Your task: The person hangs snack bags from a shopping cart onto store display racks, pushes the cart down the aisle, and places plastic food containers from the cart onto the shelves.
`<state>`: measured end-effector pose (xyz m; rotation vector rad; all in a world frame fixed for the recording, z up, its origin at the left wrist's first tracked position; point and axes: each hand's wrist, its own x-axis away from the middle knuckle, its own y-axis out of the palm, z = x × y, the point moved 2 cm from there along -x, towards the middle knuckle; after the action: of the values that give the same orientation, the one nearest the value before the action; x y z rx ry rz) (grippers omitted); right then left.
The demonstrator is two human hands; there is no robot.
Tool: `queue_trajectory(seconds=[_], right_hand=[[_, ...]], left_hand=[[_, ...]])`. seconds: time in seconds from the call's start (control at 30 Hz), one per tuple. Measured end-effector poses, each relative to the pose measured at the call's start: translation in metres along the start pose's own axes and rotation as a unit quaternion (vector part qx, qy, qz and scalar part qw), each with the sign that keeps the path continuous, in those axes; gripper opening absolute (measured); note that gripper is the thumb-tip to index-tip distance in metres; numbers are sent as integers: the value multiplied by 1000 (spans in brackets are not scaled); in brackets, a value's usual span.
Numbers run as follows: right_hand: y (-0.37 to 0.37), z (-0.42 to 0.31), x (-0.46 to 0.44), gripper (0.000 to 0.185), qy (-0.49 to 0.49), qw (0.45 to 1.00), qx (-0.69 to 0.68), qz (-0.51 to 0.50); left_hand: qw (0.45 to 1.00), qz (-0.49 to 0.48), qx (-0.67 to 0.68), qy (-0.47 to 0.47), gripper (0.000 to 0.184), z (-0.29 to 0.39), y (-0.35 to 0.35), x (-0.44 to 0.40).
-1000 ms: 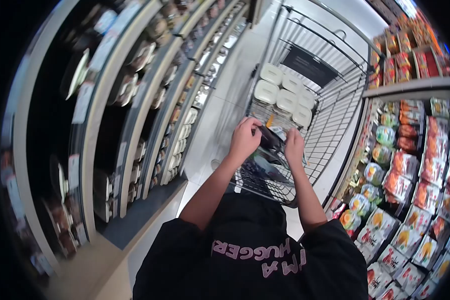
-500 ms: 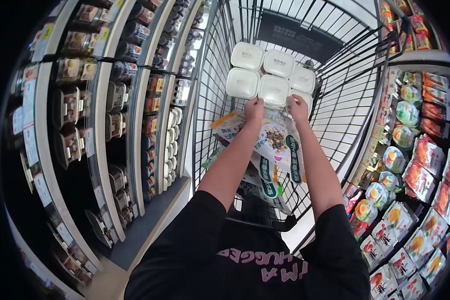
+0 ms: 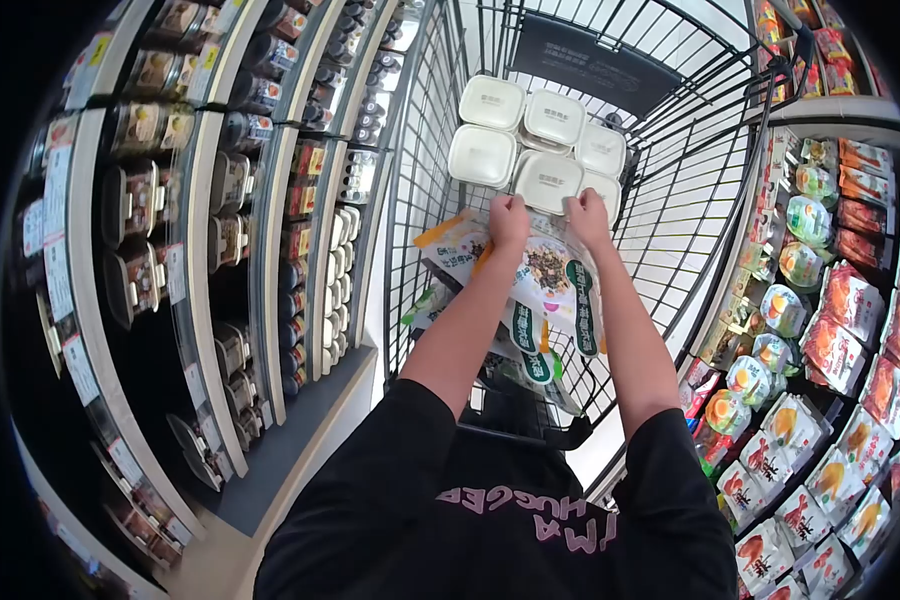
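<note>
White lidded food boxes [image 3: 495, 104] stand in two rows inside a shopping cart [image 3: 440, 180]. My left hand [image 3: 508, 222] and my right hand [image 3: 588, 215] are closed at the two near corners of the front middle white food box [image 3: 548, 182]. This box sits slightly higher and nearer to me than its neighbours. My fingertips are partly hidden behind my own knuckles. Just below my hands lies a white printed food bag [image 3: 545, 285], with part of it under my left forearm. More bags with green labels [image 3: 535, 365] lie under it.
Shelves of packaged jars and tubs [image 3: 235, 190] rise close on the left. On the right, a display holds red and white food packets [image 3: 840, 340] and round egg packs [image 3: 782, 310]. A dark sign panel [image 3: 595, 65] hangs at the cart's far end.
The front middle box has come a little toward me, widening its gap from the box behind. My right hand has shifted slightly left, nearer to the left hand.
</note>
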<state>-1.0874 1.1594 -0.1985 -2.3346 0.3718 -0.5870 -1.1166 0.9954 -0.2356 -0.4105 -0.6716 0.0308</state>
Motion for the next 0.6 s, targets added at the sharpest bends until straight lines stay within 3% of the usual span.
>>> queue_trajectory(seconds=[0.07, 0.1, 0.17, 0.3, 0.37, 0.43, 0.5, 0.6], right_hand=[[-13, -3, 10, 28, 49, 989, -135, -39], [-29, -12, 23, 28, 134, 961, -218, -101], [-61, -41, 46, 27, 167, 918, -316, -175], [-115, -95, 79, 30, 205, 890, -363, -185], [-134, -128, 95, 37, 215, 859, -397, -240], [-152, -174, 119, 36, 203, 860, -407, -231], [-163, -211, 136, 35, 191, 829, -442, -283], [-171, -286, 180, 35, 120, 859, -412, -280]], left_hand=[[991, 33, 94, 89, 31, 9, -10, 13], [991, 32, 96, 88, 31, 13, -17, 19], [953, -177, 243, 21, 31, 30, -25, 33], [928, -211, 272, 141, 28, 72, -53, 74], [948, -194, 211, 137, 31, 122, -104, 125], [953, -150, 179, 194, 33, 150, -147, 160], [929, -119, 224, 271, 35, 163, -184, 191], [900, -65, 285, 322, 29, 179, -257, 247]])
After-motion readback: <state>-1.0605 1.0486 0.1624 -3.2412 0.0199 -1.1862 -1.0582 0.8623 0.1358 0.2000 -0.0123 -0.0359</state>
